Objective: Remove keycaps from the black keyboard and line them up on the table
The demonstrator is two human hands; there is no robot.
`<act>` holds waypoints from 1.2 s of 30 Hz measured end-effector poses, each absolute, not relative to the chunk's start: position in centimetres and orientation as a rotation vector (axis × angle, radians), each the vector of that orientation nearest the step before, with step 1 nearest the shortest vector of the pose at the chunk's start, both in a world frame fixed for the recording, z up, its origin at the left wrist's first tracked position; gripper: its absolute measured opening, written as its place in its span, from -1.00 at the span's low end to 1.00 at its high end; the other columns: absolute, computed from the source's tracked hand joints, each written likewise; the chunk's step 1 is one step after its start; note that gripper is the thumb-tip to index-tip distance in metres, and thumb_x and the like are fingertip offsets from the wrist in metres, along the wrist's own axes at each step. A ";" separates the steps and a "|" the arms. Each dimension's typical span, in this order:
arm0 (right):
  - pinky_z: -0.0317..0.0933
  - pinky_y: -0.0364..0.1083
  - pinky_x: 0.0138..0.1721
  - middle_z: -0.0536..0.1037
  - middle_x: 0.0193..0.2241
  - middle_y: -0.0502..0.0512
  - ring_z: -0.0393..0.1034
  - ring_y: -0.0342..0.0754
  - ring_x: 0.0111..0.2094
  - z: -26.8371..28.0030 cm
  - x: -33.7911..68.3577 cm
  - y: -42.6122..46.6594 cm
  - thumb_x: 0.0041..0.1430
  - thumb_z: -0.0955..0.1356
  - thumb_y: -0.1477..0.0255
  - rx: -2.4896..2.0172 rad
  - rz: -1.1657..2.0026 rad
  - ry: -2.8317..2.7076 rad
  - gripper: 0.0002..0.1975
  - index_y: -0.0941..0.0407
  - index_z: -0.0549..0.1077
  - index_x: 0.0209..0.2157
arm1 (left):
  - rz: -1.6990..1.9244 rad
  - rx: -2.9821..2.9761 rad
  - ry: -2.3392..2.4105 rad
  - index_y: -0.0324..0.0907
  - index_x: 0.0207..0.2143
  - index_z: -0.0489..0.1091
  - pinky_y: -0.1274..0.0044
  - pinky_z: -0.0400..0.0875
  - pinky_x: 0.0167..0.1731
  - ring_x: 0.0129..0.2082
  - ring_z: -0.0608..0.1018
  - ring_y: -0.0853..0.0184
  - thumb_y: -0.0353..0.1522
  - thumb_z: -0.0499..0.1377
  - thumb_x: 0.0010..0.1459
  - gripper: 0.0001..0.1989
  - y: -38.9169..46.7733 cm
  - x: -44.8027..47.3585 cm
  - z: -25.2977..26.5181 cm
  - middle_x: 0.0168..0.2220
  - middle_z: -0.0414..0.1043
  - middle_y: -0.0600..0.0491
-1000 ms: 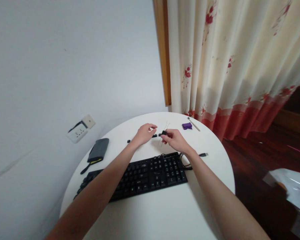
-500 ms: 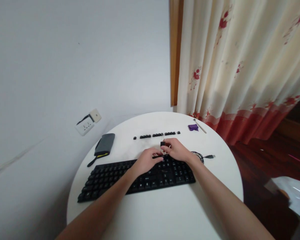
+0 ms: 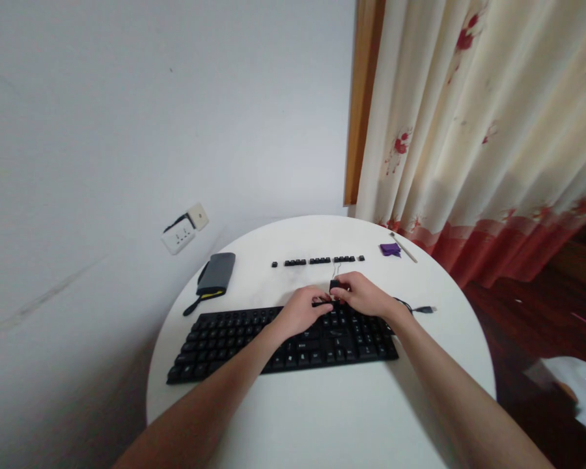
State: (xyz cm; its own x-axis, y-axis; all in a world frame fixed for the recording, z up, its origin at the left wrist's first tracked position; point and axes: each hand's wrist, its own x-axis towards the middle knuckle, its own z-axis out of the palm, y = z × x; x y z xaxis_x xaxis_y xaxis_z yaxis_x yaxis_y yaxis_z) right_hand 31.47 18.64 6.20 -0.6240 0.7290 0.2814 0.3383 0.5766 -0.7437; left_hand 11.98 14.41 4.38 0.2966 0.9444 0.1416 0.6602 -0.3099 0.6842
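Note:
A black keyboard (image 3: 244,329) lies across the round white table. My left hand (image 3: 305,311) rests on its back edge, thumb over the keys and fingers curled beyond, so it grips the keyboard there. Just beside it, my right hand (image 3: 364,294) pinches a small black binder clip (image 3: 334,284) whose wire loops stick out away from me. The clip is over the keyboard's back edge; whether its lower end touches a key is hidden by my fingers. Farther back, several loose keycaps (image 3: 320,260) stand in a row.
A grey pouch (image 3: 216,272) with a strap lies at left on the table (image 3: 322,410). At right are a purple cloth (image 3: 389,249), a thin brush (image 3: 404,249) and the USB plug (image 3: 424,309). The wall with a socket (image 3: 178,236) and a curtain (image 3: 420,130) stand behind.
The whole view has shifted, so everything sits farther right in the picture. Both hands keep nearly the same place on the keyboard, and the clip stays in my right hand.

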 end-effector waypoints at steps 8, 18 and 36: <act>0.04 -0.14 -0.40 0.47 -0.55 0.00 0.27 -0.12 -0.47 6.9 31.5 17.9 0.21 0.34 0.45 -0.878 0.682 -2.425 -0.79 0.13 0.41 -0.52 | 0.773 2.104 1.475 -0.19 -0.39 0.54 0.49 0.40 -0.23 -0.31 0.54 0.27 -0.32 0.25 0.13 -0.88 14.1 12.3 4.5 -0.36 0.53 0.04; 0.07 -0.15 -0.42 0.51 -0.54 0.06 0.33 -0.09 -0.48 4.6 30.0 19.0 0.22 0.30 0.45 -1.111 0.697 -2.135 -0.80 0.13 0.37 -0.51 | 0.811 2.213 1.422 -0.15 -0.33 0.54 0.50 0.37 -0.28 -0.32 0.51 0.30 -0.33 0.21 0.18 -0.89 14.1 12.5 3.9 -0.33 0.49 0.06; 0.28 -0.13 -0.43 0.54 -0.54 0.01 0.50 -0.05 -0.52 5.3 29.2 18.0 0.34 0.22 0.31 -1.046 0.957 -1.826 -0.84 0.07 0.27 -0.32 | 1.124 2.307 1.515 -0.09 -0.07 0.32 0.39 0.43 -0.09 -0.17 0.50 0.27 -0.48 0.20 0.20 -0.74 13.7 13.0 4.0 -0.16 0.47 0.05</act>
State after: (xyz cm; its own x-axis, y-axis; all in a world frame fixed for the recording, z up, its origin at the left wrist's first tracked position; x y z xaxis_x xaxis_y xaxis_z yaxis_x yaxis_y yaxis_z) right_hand 29.23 18.02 5.26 -0.3322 0.9039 0.2694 0.2930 0.3704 -0.8815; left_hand 13.05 13.65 3.98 0.2039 0.8424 0.4987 0.7213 -0.4737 0.5053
